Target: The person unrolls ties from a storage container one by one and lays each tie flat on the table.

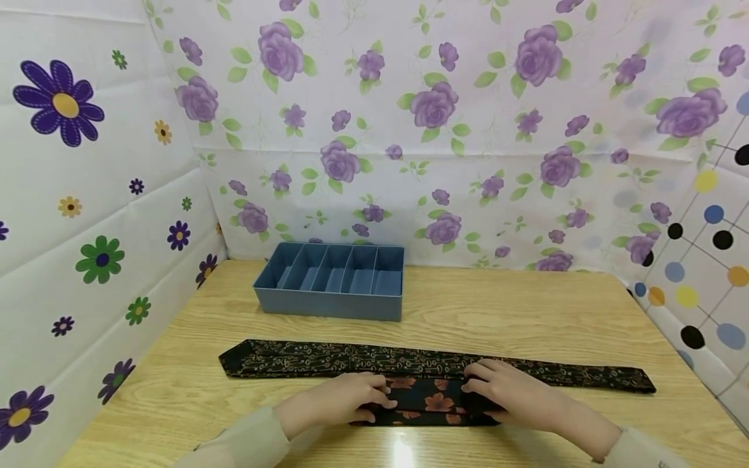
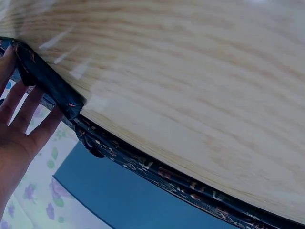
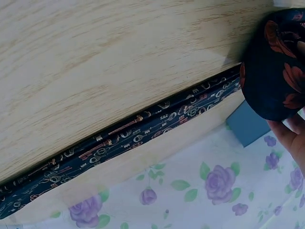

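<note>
A dark necktie with orange-red flowers (image 1: 435,402) lies folded into a short strip near the front of the table. My left hand (image 1: 350,398) grips its left end, the thumb on the near side and fingers on the far side; the left wrist view shows this hand (image 2: 21,131) on the folded edge. At the other end, my right hand (image 1: 515,394) holds the rounded fold of the flowered necktie (image 3: 269,71) between thumb and fingers. Just behind, a second black necktie with a small key-like pattern (image 1: 409,361) stretches flat across the table, its wide pointed end to the left.
A blue-grey bin (image 1: 330,304) with several upright dividers stands at the back left of the wooden table (image 1: 503,305). Flowered cloth (image 1: 380,149) hangs behind the table, with other patterned cloths along both sides.
</note>
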`<action>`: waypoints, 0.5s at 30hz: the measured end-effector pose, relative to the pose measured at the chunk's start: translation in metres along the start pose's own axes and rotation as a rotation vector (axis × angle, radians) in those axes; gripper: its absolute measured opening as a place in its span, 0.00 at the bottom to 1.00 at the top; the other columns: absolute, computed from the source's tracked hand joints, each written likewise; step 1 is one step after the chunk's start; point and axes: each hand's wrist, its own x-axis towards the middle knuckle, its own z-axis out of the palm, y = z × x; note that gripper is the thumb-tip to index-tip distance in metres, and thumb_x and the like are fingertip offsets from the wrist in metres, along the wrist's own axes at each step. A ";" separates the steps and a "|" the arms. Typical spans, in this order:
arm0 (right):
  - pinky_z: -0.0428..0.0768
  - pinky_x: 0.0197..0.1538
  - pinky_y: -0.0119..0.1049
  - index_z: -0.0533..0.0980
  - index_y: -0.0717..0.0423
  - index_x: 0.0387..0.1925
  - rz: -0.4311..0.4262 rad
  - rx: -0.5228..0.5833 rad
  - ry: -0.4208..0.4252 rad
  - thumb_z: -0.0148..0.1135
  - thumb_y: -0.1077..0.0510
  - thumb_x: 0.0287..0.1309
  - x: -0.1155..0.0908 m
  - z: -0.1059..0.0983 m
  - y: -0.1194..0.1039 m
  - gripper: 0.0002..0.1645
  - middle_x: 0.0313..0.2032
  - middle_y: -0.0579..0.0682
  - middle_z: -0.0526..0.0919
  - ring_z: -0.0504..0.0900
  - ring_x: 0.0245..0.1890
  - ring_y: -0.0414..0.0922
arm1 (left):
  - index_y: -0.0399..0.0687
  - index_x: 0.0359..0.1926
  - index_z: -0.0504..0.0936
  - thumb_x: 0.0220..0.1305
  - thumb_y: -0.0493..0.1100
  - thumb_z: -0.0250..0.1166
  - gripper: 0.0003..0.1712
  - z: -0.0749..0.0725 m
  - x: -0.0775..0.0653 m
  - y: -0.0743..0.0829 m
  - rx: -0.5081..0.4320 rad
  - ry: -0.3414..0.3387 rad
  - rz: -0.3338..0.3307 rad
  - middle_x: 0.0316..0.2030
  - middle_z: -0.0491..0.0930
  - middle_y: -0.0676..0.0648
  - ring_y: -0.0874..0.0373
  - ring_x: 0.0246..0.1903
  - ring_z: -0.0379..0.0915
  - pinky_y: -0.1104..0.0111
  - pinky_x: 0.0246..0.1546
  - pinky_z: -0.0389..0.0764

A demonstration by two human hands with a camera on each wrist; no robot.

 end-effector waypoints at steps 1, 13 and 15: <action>0.81 0.45 0.40 0.76 0.50 0.46 0.001 -0.004 0.000 0.76 0.53 0.42 0.000 0.000 0.000 0.26 0.50 0.51 0.78 0.78 0.47 0.47 | 0.56 0.53 0.81 0.59 0.45 0.66 0.20 0.000 -0.001 0.000 -0.007 -0.001 -0.002 0.46 0.77 0.54 0.66 0.48 0.74 0.79 0.46 0.76; 0.81 0.46 0.38 0.74 0.50 0.45 -0.001 -0.001 -0.015 0.76 0.54 0.41 0.002 -0.001 -0.001 0.27 0.50 0.51 0.79 0.80 0.46 0.47 | 0.55 0.43 0.84 0.59 0.45 0.66 0.11 -0.008 -0.005 -0.002 0.017 -0.014 0.016 0.38 0.75 0.55 0.70 0.35 0.72 0.82 0.33 0.73; 0.81 0.44 0.37 0.75 0.50 0.47 -0.003 -0.001 -0.017 0.76 0.54 0.41 0.001 -0.001 -0.001 0.28 0.49 0.51 0.78 0.79 0.45 0.46 | 0.56 0.42 0.84 0.60 0.47 0.65 0.09 -0.008 -0.001 -0.001 0.085 -0.009 0.030 0.36 0.74 0.56 0.72 0.31 0.69 0.82 0.29 0.71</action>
